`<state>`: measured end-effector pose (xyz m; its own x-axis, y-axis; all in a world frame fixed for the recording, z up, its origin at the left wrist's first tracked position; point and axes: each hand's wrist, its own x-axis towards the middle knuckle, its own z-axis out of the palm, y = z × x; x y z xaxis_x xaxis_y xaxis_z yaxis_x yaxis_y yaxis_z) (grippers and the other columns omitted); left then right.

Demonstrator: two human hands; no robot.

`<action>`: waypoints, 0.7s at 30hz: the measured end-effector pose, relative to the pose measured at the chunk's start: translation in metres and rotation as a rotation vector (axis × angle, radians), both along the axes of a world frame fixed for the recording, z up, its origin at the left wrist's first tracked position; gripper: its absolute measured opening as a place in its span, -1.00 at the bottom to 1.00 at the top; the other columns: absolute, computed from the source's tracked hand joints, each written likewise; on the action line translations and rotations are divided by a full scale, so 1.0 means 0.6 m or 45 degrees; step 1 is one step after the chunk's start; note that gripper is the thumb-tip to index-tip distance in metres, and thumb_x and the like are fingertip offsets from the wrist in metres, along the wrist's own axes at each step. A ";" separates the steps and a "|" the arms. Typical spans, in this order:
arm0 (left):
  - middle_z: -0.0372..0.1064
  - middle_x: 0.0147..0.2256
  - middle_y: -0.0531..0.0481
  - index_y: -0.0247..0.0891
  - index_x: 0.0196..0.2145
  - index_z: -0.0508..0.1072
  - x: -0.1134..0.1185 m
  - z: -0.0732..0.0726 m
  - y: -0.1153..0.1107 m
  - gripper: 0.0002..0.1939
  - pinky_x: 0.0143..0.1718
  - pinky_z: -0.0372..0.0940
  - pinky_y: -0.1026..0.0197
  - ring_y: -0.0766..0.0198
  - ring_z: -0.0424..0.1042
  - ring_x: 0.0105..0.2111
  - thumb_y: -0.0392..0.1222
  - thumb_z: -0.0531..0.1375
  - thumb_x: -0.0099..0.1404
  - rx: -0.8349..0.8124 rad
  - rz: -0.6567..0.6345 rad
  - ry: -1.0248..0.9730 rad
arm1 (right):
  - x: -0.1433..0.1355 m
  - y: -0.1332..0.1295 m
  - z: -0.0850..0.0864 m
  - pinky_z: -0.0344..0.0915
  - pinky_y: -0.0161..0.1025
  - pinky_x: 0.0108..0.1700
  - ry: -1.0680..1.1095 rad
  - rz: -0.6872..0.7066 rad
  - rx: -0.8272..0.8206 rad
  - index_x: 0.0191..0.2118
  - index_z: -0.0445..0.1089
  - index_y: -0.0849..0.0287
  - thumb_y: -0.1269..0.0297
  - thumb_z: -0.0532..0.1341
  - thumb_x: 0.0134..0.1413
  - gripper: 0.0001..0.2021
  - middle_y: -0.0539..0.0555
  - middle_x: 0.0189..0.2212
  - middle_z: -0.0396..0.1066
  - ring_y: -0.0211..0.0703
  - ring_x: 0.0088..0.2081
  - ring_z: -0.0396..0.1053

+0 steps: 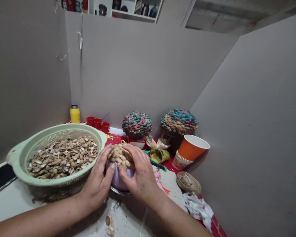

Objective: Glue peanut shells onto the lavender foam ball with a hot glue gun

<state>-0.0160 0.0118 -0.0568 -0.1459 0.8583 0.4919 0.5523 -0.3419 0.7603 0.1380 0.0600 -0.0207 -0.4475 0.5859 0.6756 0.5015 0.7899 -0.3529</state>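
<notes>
Between my two hands sits a purple dome (118, 180), its top covered with peanut shells (122, 156). My left hand (100, 179) cups its left side, fingertips on the shells and thumb on the front. On the right, my right hand (139, 174) wraps round the same dome, fingers over the shells and thumb near the front. Under the dome shows the rim of a shiny metal dish (122, 192). To the left stands a pale green colander (17, 158) full of loose peanut shells (66, 156).
Two colourful shell-covered domes (137, 124) stand at the back. Orange paper cups (193, 147), a twine ball (188, 182) and crumpled white tissue (199, 209) lie right. Red cups (97, 123) and a yellow bottle (75, 114) stand back left. Grey panels (148, 72) enclose the table.
</notes>
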 end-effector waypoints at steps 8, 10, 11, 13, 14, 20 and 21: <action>0.00 0.35 -0.15 -0.23 0.31 0.10 -0.004 -0.006 0.020 -0.49 0.35 -0.18 -0.14 0.10 -0.08 0.35 -0.12 -0.05 0.44 -0.110 -0.183 -0.057 | 0.003 0.000 -0.004 0.10 0.05 0.20 0.023 0.030 0.018 0.15 0.17 0.09 0.40 0.20 0.05 -0.49 0.14 0.11 0.30 0.05 0.15 0.20; 0.01 0.35 -0.14 -0.20 0.30 0.11 -0.005 -0.007 0.019 -0.49 0.35 -0.19 -0.15 0.10 -0.08 0.35 -0.13 -0.04 0.44 -0.103 -0.191 -0.063 | 0.005 0.001 -0.005 0.10 0.08 0.21 0.018 0.037 0.012 0.17 0.17 0.09 0.39 0.19 0.05 -0.48 0.16 0.12 0.29 0.07 0.16 0.19; 0.01 0.35 -0.14 -0.19 0.30 0.11 -0.004 -0.008 0.019 -0.49 0.35 -0.19 -0.15 0.11 -0.08 0.35 -0.13 -0.04 0.44 -0.100 -0.195 -0.066 | 0.006 0.001 -0.006 0.10 0.09 0.22 0.013 0.040 0.011 0.17 0.17 0.09 0.40 0.19 0.05 -0.47 0.16 0.13 0.29 0.08 0.17 0.19; 0.02 0.34 -0.13 -0.19 0.30 0.13 -0.004 -0.009 0.019 -0.49 0.35 -0.20 -0.14 0.12 -0.08 0.35 -0.14 -0.03 0.43 -0.095 -0.197 -0.071 | 0.008 0.002 -0.008 0.09 0.11 0.22 0.007 0.047 0.019 0.17 0.16 0.09 0.40 0.18 0.04 -0.47 0.17 0.14 0.28 0.08 0.18 0.18; 0.02 0.34 -0.13 -0.20 0.29 0.14 -0.003 -0.009 0.019 -0.50 0.35 -0.20 -0.14 0.12 -0.08 0.35 -0.14 -0.03 0.43 -0.093 -0.193 -0.076 | 0.008 0.002 -0.010 0.08 0.11 0.23 0.004 0.050 0.025 0.18 0.16 0.10 0.40 0.19 0.03 -0.46 0.17 0.14 0.28 0.08 0.18 0.18; 0.07 0.33 -0.11 -0.16 0.26 0.20 0.000 -0.011 0.023 -0.52 0.34 -0.12 -0.14 0.10 -0.05 0.35 -0.20 0.01 0.40 -0.066 -0.158 -0.118 | 0.009 0.001 -0.014 0.07 0.12 0.24 -0.018 0.039 0.058 0.17 0.15 0.12 0.38 0.21 0.01 -0.44 0.19 0.16 0.26 0.09 0.19 0.16; 0.08 0.32 -0.11 -0.17 0.25 0.21 0.000 -0.011 0.023 -0.52 0.34 -0.11 -0.14 0.09 -0.04 0.34 -0.20 0.02 0.39 -0.062 -0.154 -0.122 | 0.008 0.001 -0.015 0.06 0.12 0.24 -0.020 0.038 0.061 0.17 0.15 0.13 0.38 0.21 0.01 -0.44 0.19 0.15 0.26 0.09 0.19 0.16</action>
<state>-0.0160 0.0257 -0.0637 -0.0847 0.8951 0.4377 0.4335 -0.3625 0.8251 0.1429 0.0605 -0.0294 -0.4751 0.5396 0.6951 0.4829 0.8202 -0.3066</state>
